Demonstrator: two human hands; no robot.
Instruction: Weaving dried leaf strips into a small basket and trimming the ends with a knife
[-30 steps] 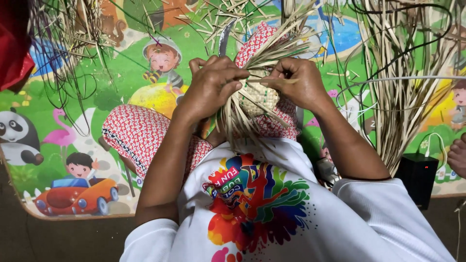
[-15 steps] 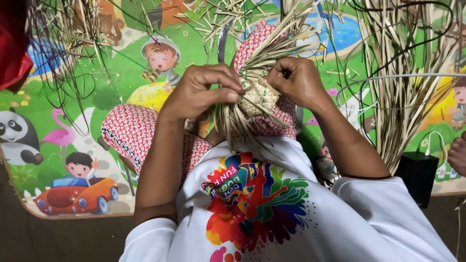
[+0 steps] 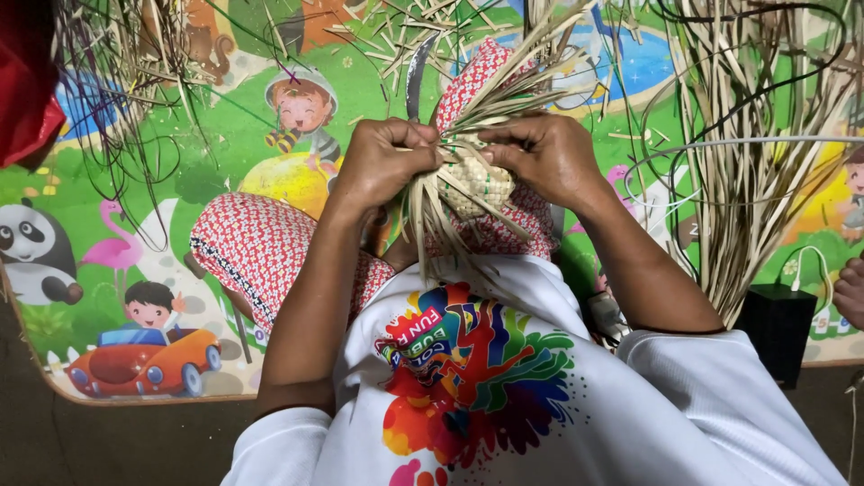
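Both hands work a small woven piece of pale straw strips (image 3: 475, 183) held over my lap. My left hand (image 3: 385, 162) pinches strips at the piece's left side, fingers closed on them. My right hand (image 3: 544, 155) grips the piece from the right, thumb pressed on the weave. Loose strip ends fan up past my hands and hang down toward my white printed shirt (image 3: 504, 387). My legs in red-and-white patterned cloth (image 3: 261, 247) lie under the work.
A colourful cartoon play mat (image 3: 135, 297) covers the floor. A tall bundle of dry straw strips (image 3: 756, 135) stands at the right, beside a small black box (image 3: 781, 328). More strips and thin wires hang at upper left (image 3: 117, 72). Another person's hand (image 3: 850, 292) shows at the right edge.
My left hand has lifted off the top of the weave and slid to its left side, uncovering the woven piece. My right hand stays on the right side.
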